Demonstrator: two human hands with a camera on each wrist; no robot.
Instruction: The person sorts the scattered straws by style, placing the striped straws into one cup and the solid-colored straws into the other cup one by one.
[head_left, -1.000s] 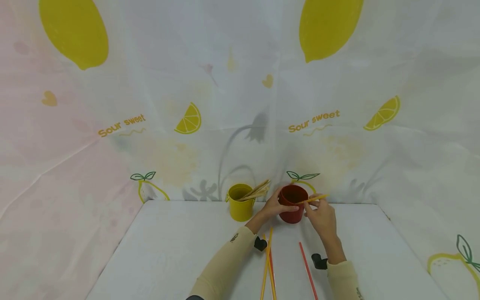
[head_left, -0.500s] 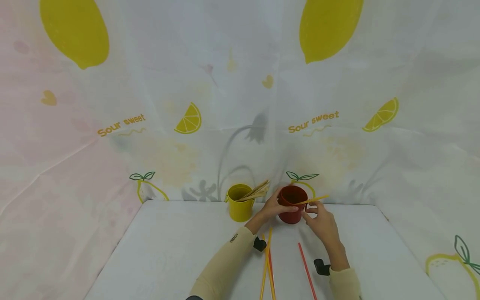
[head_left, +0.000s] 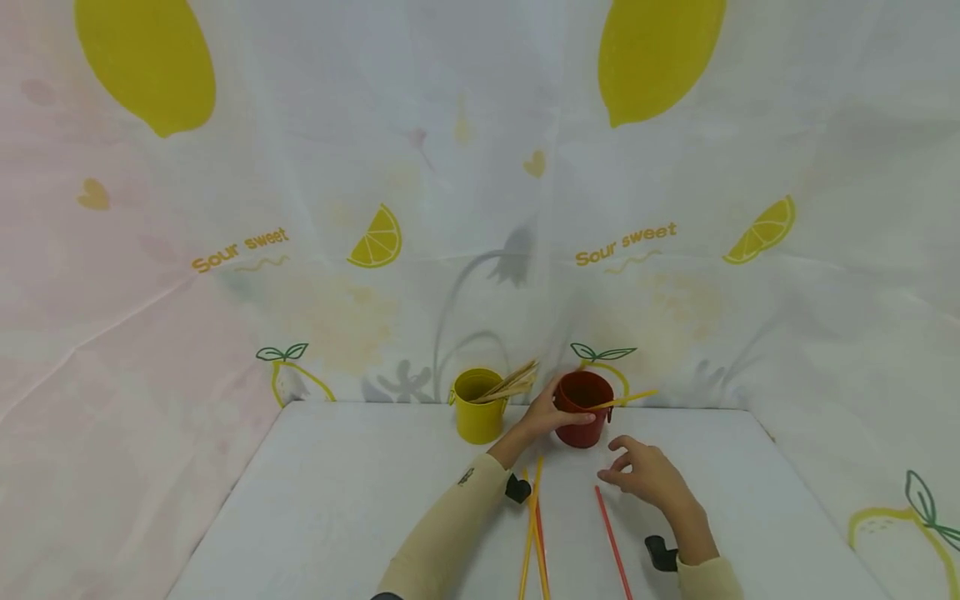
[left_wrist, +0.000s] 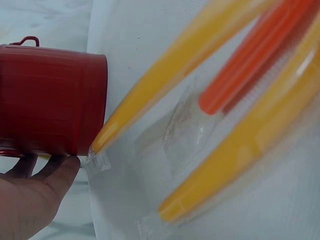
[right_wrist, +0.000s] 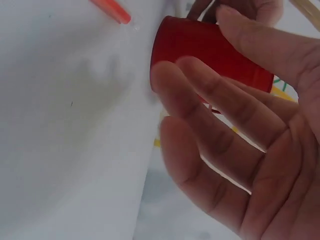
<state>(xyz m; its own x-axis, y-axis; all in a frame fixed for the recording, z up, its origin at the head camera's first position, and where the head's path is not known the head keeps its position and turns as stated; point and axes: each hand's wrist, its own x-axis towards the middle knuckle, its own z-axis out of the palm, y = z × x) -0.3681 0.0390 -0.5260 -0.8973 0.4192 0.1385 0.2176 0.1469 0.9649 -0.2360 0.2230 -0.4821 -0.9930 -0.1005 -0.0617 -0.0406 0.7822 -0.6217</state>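
My left hand (head_left: 549,415) grips a small red metal bucket (head_left: 577,434) from its left side, thumb along the front below the rim. A yellow straw (head_left: 633,399) leans in this bucket and sticks out over the right rim. In the head view my right hand (head_left: 651,477) hovers over the table in front of the bucket, holding nothing, its fingers loosely bent. Just beside it lies an orange-red straw (head_left: 613,537). Several more straws lie left of that, among them a yellow straw (left_wrist: 225,165) in a clear wrapper. The bucket's inside is mostly dark.
Left of the red bucket stands a yellow bucket (head_left: 480,423) with several pale thin sticks (head_left: 512,385) leaning out to the right. Both buckets stand near the back edge of the white table (head_left: 337,500). A lemon-print cloth (head_left: 465,167) hangs behind.
My right hand has let go of the yellow straw, which stays leaning in the red bucket, and has moved down toward the table's front. The left hand keeps its grip on the bucket.
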